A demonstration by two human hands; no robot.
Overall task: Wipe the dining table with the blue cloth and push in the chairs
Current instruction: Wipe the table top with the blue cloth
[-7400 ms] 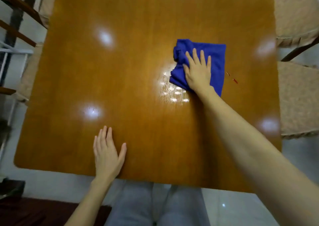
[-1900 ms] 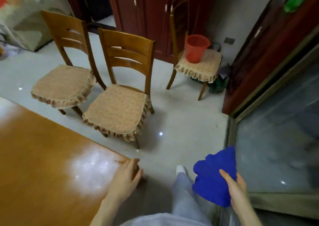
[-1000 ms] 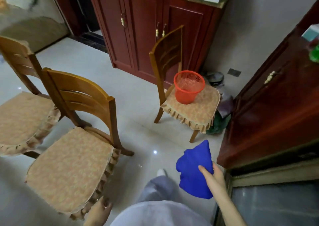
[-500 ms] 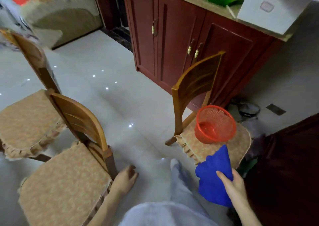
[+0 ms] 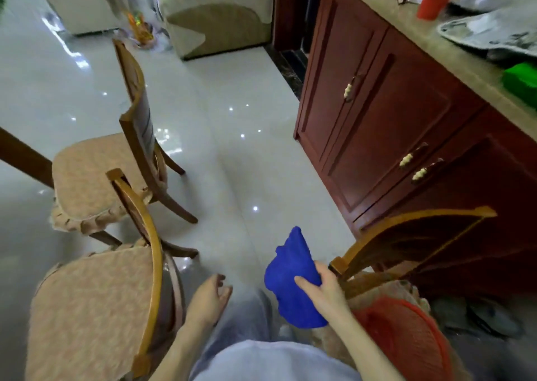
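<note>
Head camera, looking down: the right hand (image 5: 325, 290) grips the bunched blue cloth (image 5: 290, 282), thumb across its front. The cloth is in the air above the tiled floor (image 5: 247, 148), just beside the back post of a third chair (image 5: 406, 235) that carries a red basket (image 5: 406, 340). The left hand (image 5: 207, 302) hangs with fingers loosely curled, holding nothing, just beside the curved back of the near chair (image 5: 151, 264). A second chair (image 5: 136, 113) stands beyond it. I cannot tell whether the dark wooden strip at the left edge belongs to the table.

With the cloth carried off and both chairs standing out, I judge the chair-pushing is at hand. Risks as I read them: a one-handed shove at one end of the back rail could skew the near chair into its neighbour. The glossy tiles could let its legs skid or scrape. The frilled cushions look loose and might slip. The cloth-holding arm, so close to the third chair, could catch its post or knock the basket down. The cloth itself could drop if the grip slackens.
</note>
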